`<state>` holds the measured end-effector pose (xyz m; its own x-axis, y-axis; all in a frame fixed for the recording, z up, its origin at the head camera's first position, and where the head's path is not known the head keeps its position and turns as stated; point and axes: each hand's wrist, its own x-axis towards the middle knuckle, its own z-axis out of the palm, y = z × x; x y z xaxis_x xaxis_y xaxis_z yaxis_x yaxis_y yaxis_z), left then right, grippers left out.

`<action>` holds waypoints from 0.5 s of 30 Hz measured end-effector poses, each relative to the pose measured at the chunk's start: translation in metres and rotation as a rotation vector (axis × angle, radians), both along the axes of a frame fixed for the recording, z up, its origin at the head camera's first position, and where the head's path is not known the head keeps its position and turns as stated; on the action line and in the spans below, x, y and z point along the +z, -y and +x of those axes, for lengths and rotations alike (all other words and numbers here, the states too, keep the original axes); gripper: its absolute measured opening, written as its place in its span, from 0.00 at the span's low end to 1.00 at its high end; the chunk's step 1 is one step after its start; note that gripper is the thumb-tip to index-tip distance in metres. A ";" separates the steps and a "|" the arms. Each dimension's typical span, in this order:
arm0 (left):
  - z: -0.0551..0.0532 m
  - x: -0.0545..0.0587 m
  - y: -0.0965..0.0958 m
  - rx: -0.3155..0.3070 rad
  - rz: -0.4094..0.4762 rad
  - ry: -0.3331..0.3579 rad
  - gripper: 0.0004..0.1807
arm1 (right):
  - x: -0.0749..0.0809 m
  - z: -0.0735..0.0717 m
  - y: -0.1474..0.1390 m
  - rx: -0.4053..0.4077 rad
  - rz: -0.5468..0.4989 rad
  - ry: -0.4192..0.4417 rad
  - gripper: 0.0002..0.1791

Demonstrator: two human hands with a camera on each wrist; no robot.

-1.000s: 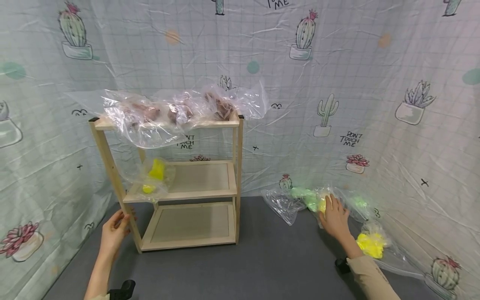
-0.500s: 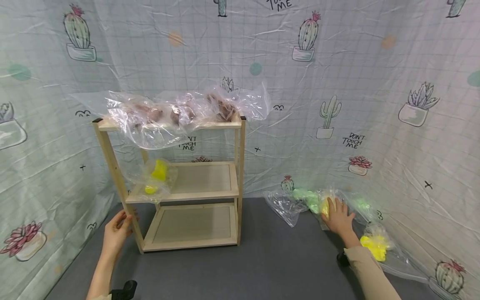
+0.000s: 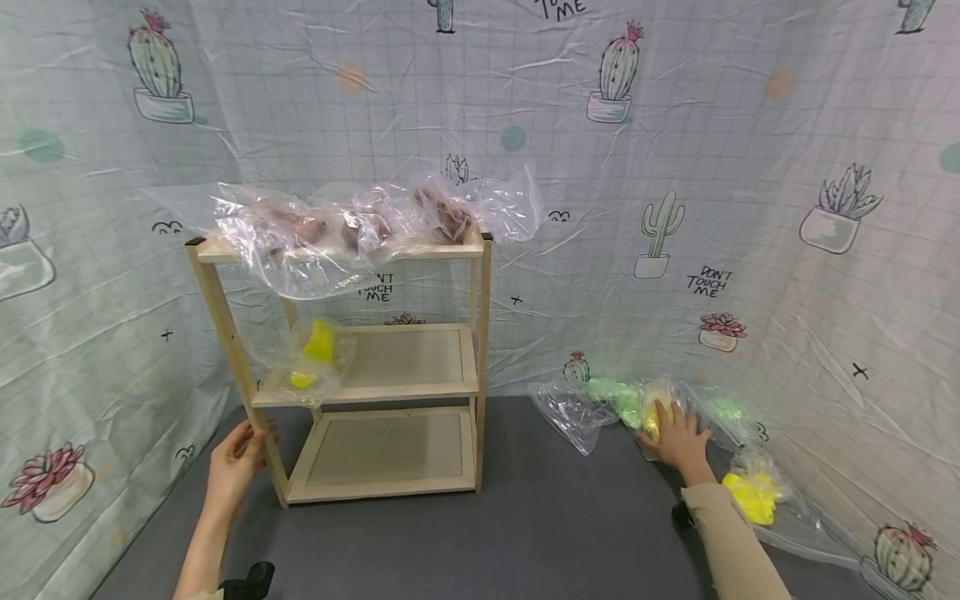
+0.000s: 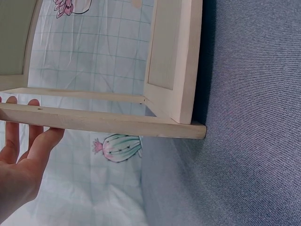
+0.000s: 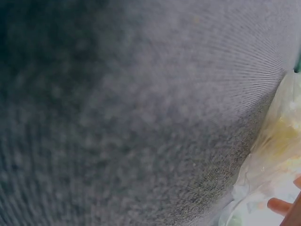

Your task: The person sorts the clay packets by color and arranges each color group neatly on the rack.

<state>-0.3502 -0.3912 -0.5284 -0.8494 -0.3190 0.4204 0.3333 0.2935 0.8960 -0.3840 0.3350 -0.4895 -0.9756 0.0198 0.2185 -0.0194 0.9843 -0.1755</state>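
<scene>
My left hand (image 3: 232, 465) grips the front left post (image 3: 272, 467) of a three-tier wooden rack (image 3: 390, 454), low down between the bottom and middle shelves. In the left wrist view its fingers (image 4: 35, 136) reach behind the post, thumb on the near side. My right hand (image 3: 681, 446) lies with spread fingers over a clear plastic bag with something pale yellow inside (image 3: 651, 423). Only fingertips (image 5: 280, 205) and part of that bag (image 5: 277, 141) show at the right wrist view's edge. What the yellow item is stays hidden by the crumpled plastic.
Bags with green contents (image 3: 621, 398) lie beside the right hand, and a bag with bright yellow pieces (image 3: 752, 497) lies nearer. On the middle shelf sits another yellow-filled bag (image 3: 318, 342). Bags with brownish items (image 3: 367, 225) cover the top shelf. Cactus-print sheeting (image 3: 570, 208) walls the grey surface.
The right hand's fingers have spread wider and settled lower over the pale yellow bag. The left hand keeps its place on the post. The head view has shifted slightly.
</scene>
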 end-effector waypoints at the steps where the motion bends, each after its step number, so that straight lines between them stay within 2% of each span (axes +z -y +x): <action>1: 0.000 -0.001 0.001 0.003 -0.003 -0.002 0.24 | 0.000 0.000 0.000 -0.001 0.000 0.004 0.44; 7: 0.001 0.000 0.000 -0.005 0.005 -0.003 0.24 | -0.002 -0.003 -0.002 -0.002 -0.001 0.032 0.44; 15: 0.002 0.002 -0.001 -0.017 0.026 -0.003 0.24 | -0.002 -0.005 -0.004 0.021 -0.010 0.066 0.39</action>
<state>-0.3484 -0.3901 -0.5266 -0.8535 -0.3151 0.4151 0.3413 0.2642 0.9021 -0.3889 0.3391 -0.4914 -0.9882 0.0014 0.1531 -0.0276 0.9819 -0.1873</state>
